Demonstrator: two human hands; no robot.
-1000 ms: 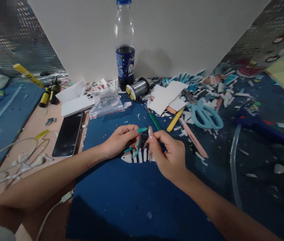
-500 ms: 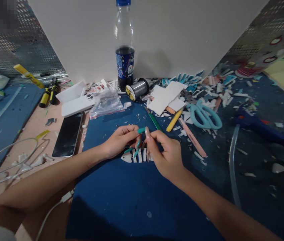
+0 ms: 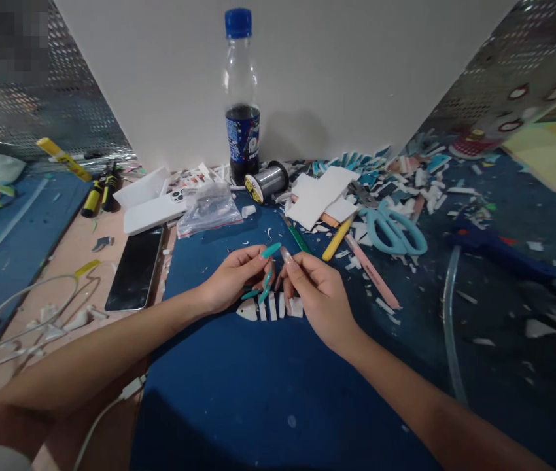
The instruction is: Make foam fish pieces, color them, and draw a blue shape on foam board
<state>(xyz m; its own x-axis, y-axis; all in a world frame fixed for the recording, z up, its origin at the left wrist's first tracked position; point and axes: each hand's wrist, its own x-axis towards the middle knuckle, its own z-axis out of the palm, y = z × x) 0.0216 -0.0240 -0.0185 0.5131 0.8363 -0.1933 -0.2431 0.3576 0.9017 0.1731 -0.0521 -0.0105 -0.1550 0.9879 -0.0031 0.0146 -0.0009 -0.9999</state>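
Observation:
My left hand (image 3: 239, 275), with long teal nails, has its thumb and fingers pinched together over the middle of the blue mat (image 3: 258, 392). Close by on the right, my right hand (image 3: 322, 297), with long pale nails, is pinched too. The two thumb tips are slightly apart. Whatever lies between the fingers is too small to make out. Just below the fingertips, a white fish shape (image 3: 247, 310), cut into several separate slices, lies flat on the mat. Its pointed head with a dark eye is at the left; my right fingers partly cover its right end.
Behind the hands stand a cola bottle (image 3: 243, 131) and a wire spool (image 3: 268, 182). Light blue scissors (image 3: 393, 229), a yellow-handled tool (image 3: 337, 239) and white scraps (image 3: 324, 196) lie to the right. A black phone (image 3: 134, 269) lies left; a blue glue gun (image 3: 498, 245) lies far right.
The thumb tips have drawn slightly apart, and my right hand has shifted a little so more of the fish's right end shows. The whole view has tilted up slightly, revealing the bottle cap.

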